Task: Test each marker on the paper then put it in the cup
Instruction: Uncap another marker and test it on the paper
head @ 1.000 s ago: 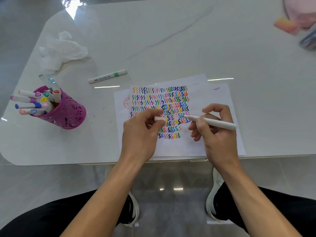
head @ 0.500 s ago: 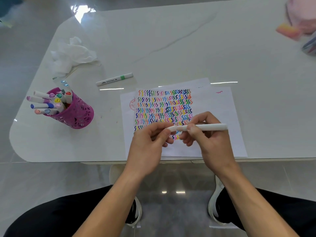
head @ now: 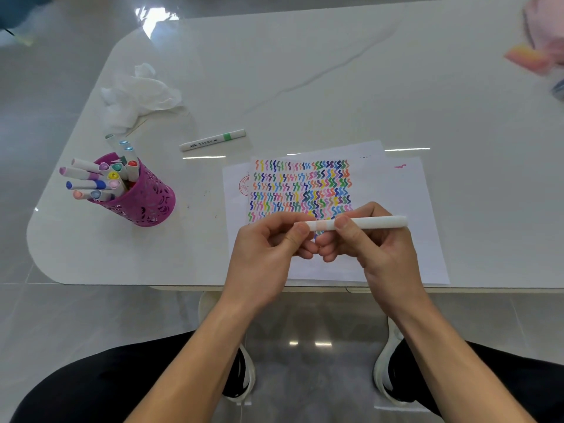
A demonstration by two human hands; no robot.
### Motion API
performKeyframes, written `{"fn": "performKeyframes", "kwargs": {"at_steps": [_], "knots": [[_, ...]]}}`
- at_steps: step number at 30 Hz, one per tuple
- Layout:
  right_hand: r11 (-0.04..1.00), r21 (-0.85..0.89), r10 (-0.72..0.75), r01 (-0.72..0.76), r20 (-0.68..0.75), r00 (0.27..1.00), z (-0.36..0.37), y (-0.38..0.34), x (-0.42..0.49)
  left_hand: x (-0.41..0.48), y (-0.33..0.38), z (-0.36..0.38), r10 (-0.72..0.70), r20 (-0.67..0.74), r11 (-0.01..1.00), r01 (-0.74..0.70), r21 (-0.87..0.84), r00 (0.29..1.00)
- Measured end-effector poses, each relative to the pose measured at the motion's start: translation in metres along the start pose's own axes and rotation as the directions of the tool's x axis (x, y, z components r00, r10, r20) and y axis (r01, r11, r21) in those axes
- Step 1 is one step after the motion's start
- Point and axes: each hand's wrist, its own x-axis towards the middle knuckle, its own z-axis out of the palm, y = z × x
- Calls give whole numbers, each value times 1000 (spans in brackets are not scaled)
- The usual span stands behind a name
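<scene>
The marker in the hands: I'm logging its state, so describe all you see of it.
The marker is slim, white, plastic-looking, with a pale pink band near its left end. It lies level above the paper, no tip showing. The left hand pinches its left end; the right hand grips it beside the band.

The white plastic marker with a pale peach band [head: 372,222] has lifted off the scribbled white paper sheet [head: 396,190] and now lies level. The left hand [head: 268,248], which held the white cap [head: 309,225] apart, has closed it onto the tip, fingers meeting the right hand [head: 375,248].
</scene>
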Motion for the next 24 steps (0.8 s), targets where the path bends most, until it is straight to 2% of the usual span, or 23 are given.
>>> {"fn": "performKeyframes", "kwargs": {"at_steps": [9, 13, 17, 20, 24], "knots": [[998, 32, 55, -55, 0, 999, -4, 7, 4, 1, 2, 1, -27, 5, 1000, 27, -13, 1000], [996, -62, 66, -65, 14, 998, -7, 8, 6, 4, 11, -4, -37, -19, 994, 35, -105, 999], [973, -222, 49, -65, -76, 996, -11, 13, 5, 7, 24, -11, 26, -168, 983, -56, -177, 985], [919, -391, 14, -51, -98, 995, -16, 16, 4, 8, 34, -23, 165, -335, 981, -191, -47, 928], [754, -656, -71, 27, -41, 997, -12, 26, 0, 5, 46, -37, 353, -494, 936, -308, 173, 794]]}}
